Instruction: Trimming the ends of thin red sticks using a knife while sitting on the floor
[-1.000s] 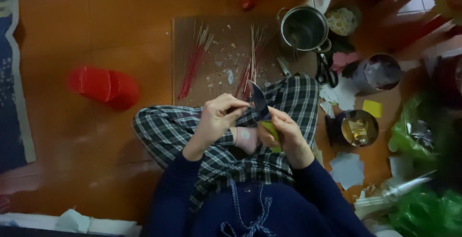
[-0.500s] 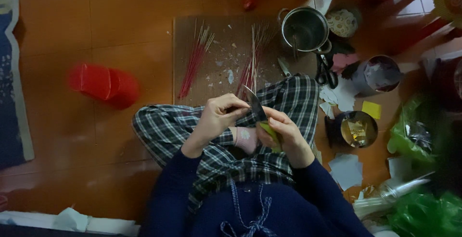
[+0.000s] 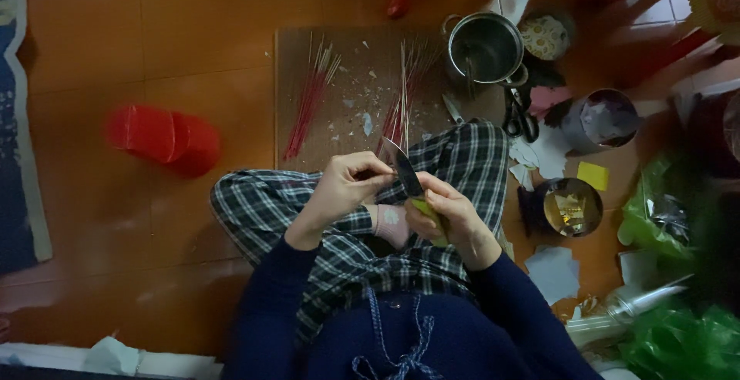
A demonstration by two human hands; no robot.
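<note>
Sat cross-legged on the orange floor (image 3: 193,33), knife (image 3: 402,168) clasped in the right hand (image 3: 451,214) at centre, blade pointing to 11 o'clock. Left hand (image 3: 343,187) at 9 o'clock of the blade, grip pressed together on something too thin to make out. Board (image 3: 362,79) with red sticks (image 3: 308,102) at 12 o'clock; steel pot (image 3: 486,47) at 1 o'clock; red stool (image 3: 163,137) at 9 o'clock.

A home floor turned craft corner: glossy orange-brown floor tiles (image 3: 154,41) lie underfoot, and a brown cardboard work mat (image 3: 347,72) at twelve o'clock carries bundles of thin red sticks (image 3: 308,102). At two o'clock stand a steel pot (image 3: 486,47), black-handled scissors (image 3: 523,122) and round tins of paper scraps (image 3: 601,118).
</note>
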